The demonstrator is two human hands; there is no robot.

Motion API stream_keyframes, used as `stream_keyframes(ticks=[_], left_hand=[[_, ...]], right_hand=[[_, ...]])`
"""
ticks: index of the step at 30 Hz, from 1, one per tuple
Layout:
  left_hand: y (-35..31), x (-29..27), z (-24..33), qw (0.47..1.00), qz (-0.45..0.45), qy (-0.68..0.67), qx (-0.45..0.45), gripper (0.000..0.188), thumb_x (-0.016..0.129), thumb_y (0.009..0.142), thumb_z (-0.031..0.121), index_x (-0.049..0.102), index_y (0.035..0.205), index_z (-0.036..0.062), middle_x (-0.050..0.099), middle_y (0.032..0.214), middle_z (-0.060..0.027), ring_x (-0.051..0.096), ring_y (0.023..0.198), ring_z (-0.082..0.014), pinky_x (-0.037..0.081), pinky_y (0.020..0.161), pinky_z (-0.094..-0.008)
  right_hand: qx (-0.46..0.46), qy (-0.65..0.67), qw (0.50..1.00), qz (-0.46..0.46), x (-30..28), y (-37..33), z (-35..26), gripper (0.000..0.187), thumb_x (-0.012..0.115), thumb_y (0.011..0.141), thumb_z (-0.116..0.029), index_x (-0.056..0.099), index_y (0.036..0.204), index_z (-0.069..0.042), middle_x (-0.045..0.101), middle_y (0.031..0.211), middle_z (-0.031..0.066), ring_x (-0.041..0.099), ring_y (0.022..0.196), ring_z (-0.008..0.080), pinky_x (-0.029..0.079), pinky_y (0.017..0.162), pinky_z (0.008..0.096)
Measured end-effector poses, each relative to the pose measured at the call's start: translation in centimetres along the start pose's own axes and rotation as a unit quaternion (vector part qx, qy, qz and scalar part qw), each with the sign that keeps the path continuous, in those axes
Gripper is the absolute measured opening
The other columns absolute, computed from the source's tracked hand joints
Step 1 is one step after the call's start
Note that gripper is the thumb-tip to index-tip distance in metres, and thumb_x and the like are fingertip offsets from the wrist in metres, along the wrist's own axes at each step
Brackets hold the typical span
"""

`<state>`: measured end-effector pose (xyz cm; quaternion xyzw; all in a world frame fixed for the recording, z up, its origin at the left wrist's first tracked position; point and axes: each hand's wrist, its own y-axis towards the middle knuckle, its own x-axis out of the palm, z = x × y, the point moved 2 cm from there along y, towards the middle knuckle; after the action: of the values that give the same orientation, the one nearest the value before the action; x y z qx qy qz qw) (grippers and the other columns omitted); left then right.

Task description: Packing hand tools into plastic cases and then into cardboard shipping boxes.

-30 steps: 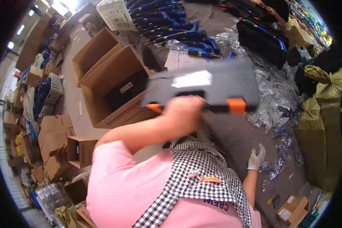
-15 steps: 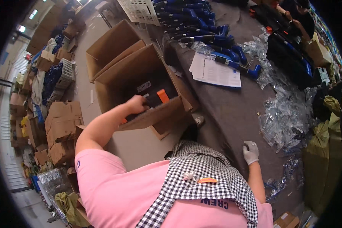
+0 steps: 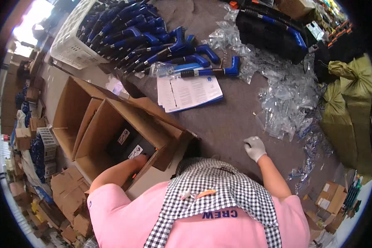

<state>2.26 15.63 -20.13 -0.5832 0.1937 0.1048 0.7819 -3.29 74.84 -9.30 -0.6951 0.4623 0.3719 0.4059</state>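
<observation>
My bare left hand (image 3: 141,161) reaches down into an open cardboard box (image 3: 105,103), beside the black cases (image 3: 126,146) packed in it. White labels show on the cases, and small orange parts show near my hand. The box's near wall hides part of the case and my fingers, so their grip is not visible. On the grey-covered table rests my right hand (image 3: 255,149) in a white glove, its fingers curled in and nothing visible in them.
Blue-and-black power tools (image 3: 149,39) pile up beside a white plastic crate (image 3: 72,47). One tool lies across printed sheets (image 3: 190,91). Clear plastic bags (image 3: 287,103) spread over the table's right side. An open black case (image 3: 273,33) holds a tool; olive sacks (image 3: 347,111) stand right.
The view has swung, bringing the tool pile nearer the middle. My left hand sits lower in the box, and the case with the orange latch has sunk down. My right hand stays on the table.
</observation>
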Motion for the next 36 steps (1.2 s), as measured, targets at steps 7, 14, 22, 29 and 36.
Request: stream_keyframes(ticks=[7,14,22,29,36], left_hand=[[1.9,7.0,0.0,0.97,0.082,-0.172,-0.148,0.033,0.051,0.09,0.029,0.072,0.099,0.0063,0.068,0.107,-0.0212,0.063,0.109,-0.0375,0.051,0.088,-0.0458],[4.3,3.3,-3.0,0.994,-0.041,-0.09,-0.056,0.033,0.06,0.082,0.028,0.07,0.103,0.0044,0.068,0.104,-0.0203,0.065,0.094,-0.0348,0.051,0.084,-0.0466],[0.0,4.7,2.2,0.982,0.048,-0.167,-0.068,0.025,0.059,0.077,0.017,0.071,0.097,0.0079,0.068,0.097,-0.0215,0.065,0.092,-0.0393,0.052,0.08,-0.0474],[-3.2,2.5,3.0,0.982,0.07,-0.172,-0.033,0.034,0.062,0.075,0.016,0.068,0.108,0.0113,0.067,0.104,-0.0196,0.063,0.102,-0.0377,0.052,0.086,-0.0466],[-2.7,2.1,2.3,0.958,0.202,-0.123,-0.164,0.025,0.048,0.089,0.013,0.061,0.105,0.0007,0.068,0.092,-0.0219,0.067,0.086,-0.0383,0.055,0.07,-0.0487]], right_hand=[[0.0,0.082,0.995,0.05,-2.1,5.3,-2.3,0.024,0.06,0.078,-0.019,0.07,0.097,-0.007,0.069,0.106,0.0106,0.06,0.107,0.029,0.046,0.093,0.0401],[0.078,0.108,0.953,0.273,-17.5,21.5,11.2,0.03,0.057,0.091,-0.023,0.06,0.116,-0.006,0.064,0.114,0.0172,0.063,0.102,0.0311,0.051,0.088,0.0413],[0.324,0.762,0.496,0.262,-24.8,37.3,3.1,0.087,0.072,0.084,-0.037,0.021,0.148,-0.005,0.029,0.153,0.0175,0.035,0.138,0.0381,0.032,0.111,0.0547],[0.324,0.797,0.446,0.245,-25.5,42.4,13.6,0.046,0.057,0.091,-0.014,0.045,0.132,0.004,0.046,0.139,0.0234,0.043,0.129,0.0409,0.04,0.107,0.0555],[0.29,0.807,0.435,0.275,-25.3,40.7,13.5,0.049,0.056,0.085,-0.006,0.045,0.131,0.007,0.045,0.139,0.0248,0.041,0.131,0.0415,0.041,0.107,0.055]])
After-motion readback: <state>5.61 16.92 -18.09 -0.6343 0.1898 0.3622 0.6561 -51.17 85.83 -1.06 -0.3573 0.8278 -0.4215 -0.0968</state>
